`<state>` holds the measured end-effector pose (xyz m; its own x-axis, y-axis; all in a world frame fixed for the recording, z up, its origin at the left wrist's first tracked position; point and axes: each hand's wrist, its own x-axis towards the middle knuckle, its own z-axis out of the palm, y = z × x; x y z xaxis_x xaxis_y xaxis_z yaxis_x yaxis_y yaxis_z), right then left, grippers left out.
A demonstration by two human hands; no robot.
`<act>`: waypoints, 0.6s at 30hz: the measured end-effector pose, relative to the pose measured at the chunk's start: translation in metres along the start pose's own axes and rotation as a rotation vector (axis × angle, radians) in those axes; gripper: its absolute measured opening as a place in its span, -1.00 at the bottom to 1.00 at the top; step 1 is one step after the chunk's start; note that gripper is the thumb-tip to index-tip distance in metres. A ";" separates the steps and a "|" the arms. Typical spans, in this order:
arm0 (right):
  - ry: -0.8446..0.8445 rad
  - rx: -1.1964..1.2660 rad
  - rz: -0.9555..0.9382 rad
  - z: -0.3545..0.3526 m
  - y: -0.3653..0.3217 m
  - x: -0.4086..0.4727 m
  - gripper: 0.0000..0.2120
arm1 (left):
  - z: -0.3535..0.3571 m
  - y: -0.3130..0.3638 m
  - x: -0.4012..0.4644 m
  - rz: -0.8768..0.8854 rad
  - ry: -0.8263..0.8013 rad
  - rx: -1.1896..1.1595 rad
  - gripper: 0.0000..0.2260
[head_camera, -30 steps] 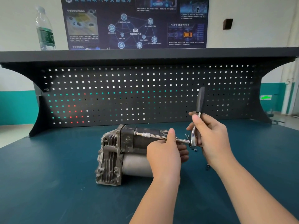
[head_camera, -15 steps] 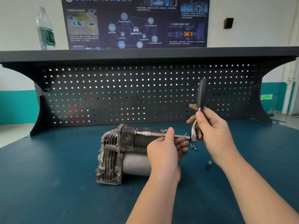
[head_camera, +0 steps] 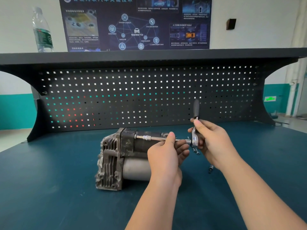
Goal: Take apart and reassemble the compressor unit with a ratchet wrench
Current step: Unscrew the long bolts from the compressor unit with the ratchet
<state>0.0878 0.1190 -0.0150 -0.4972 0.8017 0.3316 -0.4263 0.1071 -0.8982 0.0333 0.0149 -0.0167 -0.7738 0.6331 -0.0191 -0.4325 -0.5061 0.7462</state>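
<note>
Grey cast-metal compressor unit [head_camera: 119,156] lies on the teal surface [head_camera: 49,188], likely heavy and rigid. Right of it, the left hand [head_camera: 166,155] pinches the chrome ratchet wrench's [head_camera: 194,130] slim, probably slippery extension bar [head_camera: 157,138]; the right hand [head_camera: 211,141] grips the wrench below its black handle. Loose bolts [head_camera: 196,151] lie below the wrench head.

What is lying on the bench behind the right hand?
Loose bolts show on the bench past the right hand, and one small part beside the wrist. The hand may cover more.
</note>
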 end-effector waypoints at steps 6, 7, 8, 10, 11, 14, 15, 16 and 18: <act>0.002 0.153 0.301 -0.002 0.010 -0.001 -0.82 | -0.001 -0.001 0.000 0.003 -0.003 0.008 -0.80; 0.005 0.167 0.320 -0.002 0.010 -0.001 -0.82 | -0.001 -0.001 0.000 0.004 -0.005 0.009 -0.81; 0.005 0.175 0.326 -0.002 0.010 -0.001 -0.83 | -0.001 -0.001 0.000 0.004 -0.007 0.010 -0.81; -0.004 0.169 0.309 -0.001 0.008 -0.001 -0.83 | -0.001 -0.001 0.000 0.004 -0.010 0.008 -0.81; -0.014 0.154 0.286 -0.001 0.007 -0.001 -0.84 | -0.001 -0.001 0.000 0.004 -0.011 0.008 -0.81; -0.044 0.080 0.166 0.001 0.003 -0.001 -0.89 | -0.001 0.000 0.000 0.006 -0.011 0.026 -0.80; -0.048 0.048 0.113 0.001 0.002 -0.001 -0.92 | -0.001 0.000 0.000 0.008 -0.009 0.037 -0.79; -0.052 0.020 0.058 0.002 0.001 -0.001 -0.93 | -0.001 0.000 0.000 0.010 -0.006 0.050 -0.79; -0.063 -0.015 -0.051 0.002 -0.001 -0.002 -0.86 | -0.001 0.000 0.000 0.019 0.002 0.080 -0.77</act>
<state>0.0877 0.1158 -0.0140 -0.5221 0.7563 0.3943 -0.4414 0.1560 -0.8836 0.0327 0.0146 -0.0171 -0.7822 0.6230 -0.0057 -0.3795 -0.4691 0.7975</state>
